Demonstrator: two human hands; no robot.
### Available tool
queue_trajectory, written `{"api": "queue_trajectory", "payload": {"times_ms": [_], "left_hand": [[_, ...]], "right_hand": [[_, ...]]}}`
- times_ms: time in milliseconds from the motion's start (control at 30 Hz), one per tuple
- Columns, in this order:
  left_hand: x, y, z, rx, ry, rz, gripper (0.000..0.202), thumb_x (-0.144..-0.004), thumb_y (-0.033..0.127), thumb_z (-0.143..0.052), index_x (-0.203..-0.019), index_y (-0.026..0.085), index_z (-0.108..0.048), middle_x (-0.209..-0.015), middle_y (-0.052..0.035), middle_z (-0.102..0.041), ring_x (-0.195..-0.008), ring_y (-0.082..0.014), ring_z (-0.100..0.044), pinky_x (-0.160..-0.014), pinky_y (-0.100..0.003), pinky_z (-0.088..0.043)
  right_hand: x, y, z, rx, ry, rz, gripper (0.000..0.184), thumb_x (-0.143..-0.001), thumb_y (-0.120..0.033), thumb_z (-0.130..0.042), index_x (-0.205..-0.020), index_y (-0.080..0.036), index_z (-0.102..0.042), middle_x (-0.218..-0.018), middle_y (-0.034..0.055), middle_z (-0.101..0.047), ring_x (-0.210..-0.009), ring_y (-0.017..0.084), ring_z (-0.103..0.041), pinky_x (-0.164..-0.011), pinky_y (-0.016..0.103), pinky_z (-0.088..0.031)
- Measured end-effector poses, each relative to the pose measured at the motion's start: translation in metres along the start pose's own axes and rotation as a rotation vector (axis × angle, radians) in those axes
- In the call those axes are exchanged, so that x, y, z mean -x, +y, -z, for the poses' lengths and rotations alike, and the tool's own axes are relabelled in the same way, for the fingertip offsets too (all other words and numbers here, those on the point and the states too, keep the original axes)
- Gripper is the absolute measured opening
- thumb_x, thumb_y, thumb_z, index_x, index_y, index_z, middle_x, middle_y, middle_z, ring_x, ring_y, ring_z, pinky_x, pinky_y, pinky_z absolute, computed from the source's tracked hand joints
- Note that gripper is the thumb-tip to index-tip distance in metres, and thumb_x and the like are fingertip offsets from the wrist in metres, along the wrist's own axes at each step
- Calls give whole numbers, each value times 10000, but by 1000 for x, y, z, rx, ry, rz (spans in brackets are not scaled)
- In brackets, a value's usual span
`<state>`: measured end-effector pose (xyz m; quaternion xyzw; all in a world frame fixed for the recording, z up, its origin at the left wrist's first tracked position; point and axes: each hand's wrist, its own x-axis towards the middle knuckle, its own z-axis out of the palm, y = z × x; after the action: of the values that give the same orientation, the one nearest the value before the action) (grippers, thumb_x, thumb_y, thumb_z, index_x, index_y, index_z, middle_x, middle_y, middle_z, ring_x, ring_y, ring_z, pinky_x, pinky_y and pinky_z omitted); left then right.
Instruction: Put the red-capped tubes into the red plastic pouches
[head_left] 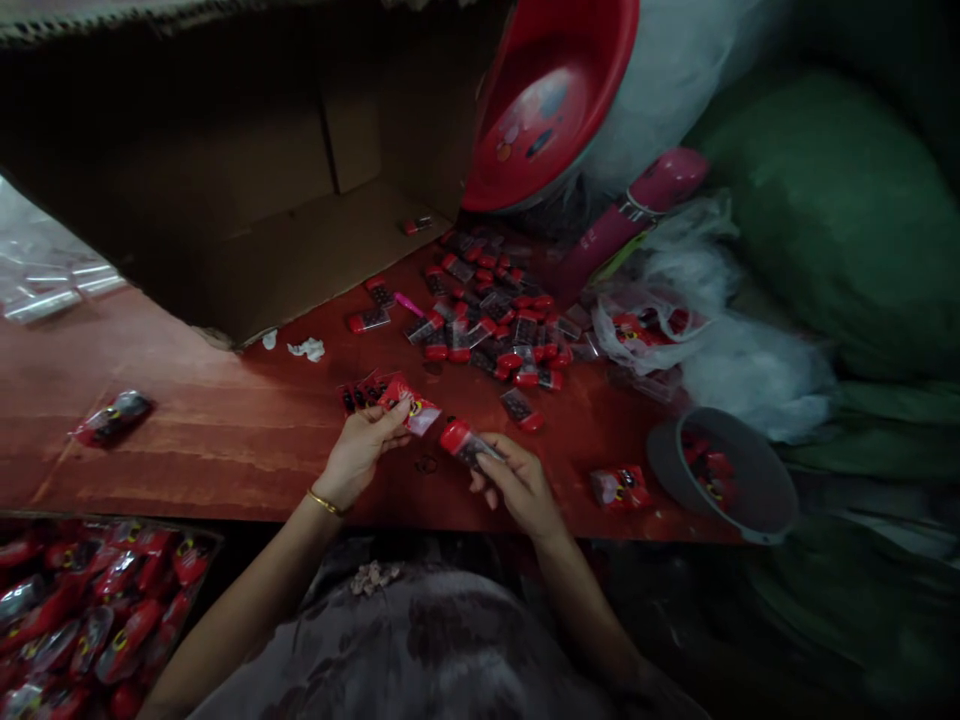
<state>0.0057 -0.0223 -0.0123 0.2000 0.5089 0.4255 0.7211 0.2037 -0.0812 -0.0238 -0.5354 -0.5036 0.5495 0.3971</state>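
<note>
My left hand (pixel 367 448), with a gold bangle at the wrist, pinches a small red printed plastic packet (pixel 412 405). Behind its fingers lie several dark pieces on red (pixel 358 394). In my right hand (pixel 519 482) is a small clear container with a red cap (pixel 463 440), the cap pointing toward the packet. A short gap separates packet and container. Past my hands, many similar red-capped containers (pixel 495 315) lie in a heap on the reddish table (pixel 300 465). What fills the containers is too small to make out.
A large cardboard box (pixel 292 255) stands open at the back left. On the right are a pink bottle (pixel 622 215), plastic bags and a grey tub (pixel 772 490) with red packets. A crate of filled packets (pixel 97 600) sits lower left. A red basin (pixel 555 100) leans behind.
</note>
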Motion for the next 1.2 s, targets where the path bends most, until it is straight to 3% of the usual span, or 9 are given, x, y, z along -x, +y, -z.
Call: {"api": "queue_trajectory", "payload": {"times_ms": [100,367,700,900,1000,1100,1200], "left_hand": [[0,0,2,-61,-48,-12,452,-461,468,-840,-693,110,-689,-658,-40,-678,-604,-114,-602,-638,-246,-491],[1,5,5,-198,-140,-36,459,-476,488,-827,-714,109,-727,-695,-59,-704,-620,-126,-600,-659,-257,-479],[-2,0,5,-349,-70,-285,401,-567,484,-771,-778,145,-748,-766,-28,-734,-691,-160,-609,-719,-274,-467],[1,-2,0,-310,-100,-280,336,-565,428,-788,-741,149,-726,-719,-14,-706,-652,-136,-584,-683,-259,-467],[2,-9,-5,-219,-139,-188,352,-523,425,-814,-700,139,-709,-683,-15,-688,-607,-123,-571,-645,-252,-468],[1,-17,-9,-166,-139,-111,384,-520,459,-809,-672,124,-700,-620,-19,-664,-536,-111,-542,-568,-241,-444],[0,-23,-10,-136,-107,-160,346,-569,427,-796,-713,125,-704,-651,-18,-671,-559,-107,-551,-580,-230,-438]], "right_hand": [[0,-8,-4,-50,-40,-19,279,-813,-435,-545,-865,-165,-597,-490,-53,-510,-362,52,-389,-348,158,-289],[-12,-9,-10,-131,-106,-71,236,-765,-402,-584,-782,-167,-598,-528,-59,-459,-416,56,-397,-411,179,-385],[-11,-7,-18,147,-23,76,224,-814,-383,-544,-784,-168,-599,-579,-33,-485,-481,76,-427,-440,187,-356],[-11,-5,-24,9,-19,11,283,-845,-458,-493,-837,-184,-558,-515,-67,-437,-417,68,-390,-418,185,-349],[-13,-2,-29,-34,-14,18,280,-856,-472,-478,-842,-199,-540,-526,-67,-450,-403,68,-385,-407,189,-347],[-16,5,-35,38,80,87,269,-870,-470,-466,-894,-211,-532,-559,-55,-473,-452,85,-426,-449,202,-381],[-20,9,-41,109,96,122,266,-882,-474,-452,-865,-215,-509,-567,-49,-478,-489,91,-447,-476,204,-395]]}}
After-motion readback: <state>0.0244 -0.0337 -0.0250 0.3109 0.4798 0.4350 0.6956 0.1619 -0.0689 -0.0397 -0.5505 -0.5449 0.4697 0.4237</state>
